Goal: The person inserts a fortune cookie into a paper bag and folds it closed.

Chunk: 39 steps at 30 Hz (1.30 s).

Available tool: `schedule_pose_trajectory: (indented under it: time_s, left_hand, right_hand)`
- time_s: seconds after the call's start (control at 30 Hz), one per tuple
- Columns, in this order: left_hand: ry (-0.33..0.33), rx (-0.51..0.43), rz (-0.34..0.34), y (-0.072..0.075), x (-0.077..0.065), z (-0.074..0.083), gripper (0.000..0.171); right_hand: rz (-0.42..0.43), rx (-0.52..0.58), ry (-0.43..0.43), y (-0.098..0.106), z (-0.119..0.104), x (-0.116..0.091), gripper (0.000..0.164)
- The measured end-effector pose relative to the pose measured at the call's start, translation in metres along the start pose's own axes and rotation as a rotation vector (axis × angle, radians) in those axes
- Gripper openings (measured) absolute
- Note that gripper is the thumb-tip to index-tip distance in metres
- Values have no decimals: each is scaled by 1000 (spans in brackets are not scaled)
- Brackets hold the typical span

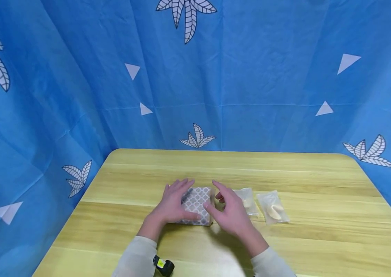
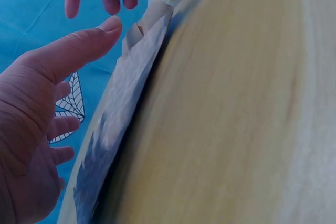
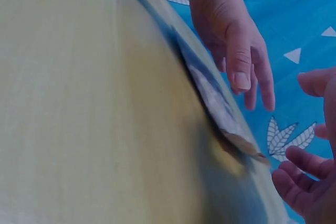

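A flat paper packet [image 1: 197, 198] with a grey-and-white lattice pattern lies on the wooden table. My left hand [image 1: 172, 206] is over its left part, fingers spread and thumb stretched along the near side. In the left wrist view, that hand's thumb [image 2: 79, 48] stands above the packet's surface. My right hand [image 1: 231, 211] is at the packet's right end, its fingers loosely bent and thumb apart from them. Brown folded paper [image 2: 155, 17] shows at that end. Neither hand grips anything.
Two small clear plastic bags lie right of the packet. The nearer-to-hand bag [image 1: 248, 200] is partly behind my right hand; the other bag [image 1: 273, 207] has a pale curved piece inside. A blue patterned curtain [image 1: 250, 77] hangs behind the table [image 1: 320, 231].
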<state>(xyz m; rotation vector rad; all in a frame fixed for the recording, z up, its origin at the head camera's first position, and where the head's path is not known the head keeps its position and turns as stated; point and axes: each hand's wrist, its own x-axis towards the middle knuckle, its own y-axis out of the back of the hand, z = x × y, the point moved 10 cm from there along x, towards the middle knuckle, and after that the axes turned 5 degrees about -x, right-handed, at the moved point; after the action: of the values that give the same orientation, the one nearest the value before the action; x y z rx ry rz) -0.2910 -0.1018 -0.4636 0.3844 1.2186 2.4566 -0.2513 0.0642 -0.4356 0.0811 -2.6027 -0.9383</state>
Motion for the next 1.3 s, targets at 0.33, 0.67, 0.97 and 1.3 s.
schedule_pose_trajectory:
  time_s: [0.33,0.67,0.97,1.3]
  left_hand:
    - [43,-6,-67,-11,-3,-7,117]
    - [27,28,-121,-20,-2,-9,126]
    - [10,19,-106,-19,1,-7,128]
    - [49,-43,-96,-18,1,-10,129]
  right_hand:
    - [-57,-15,-33,-13,13,-3,50]
    - [-96,-29,-105,-18,26,-2,33]
    - [-86,-23,-121,-16,28,-2,24]
    - [-92,-33,-145,-18,33,-1,21]
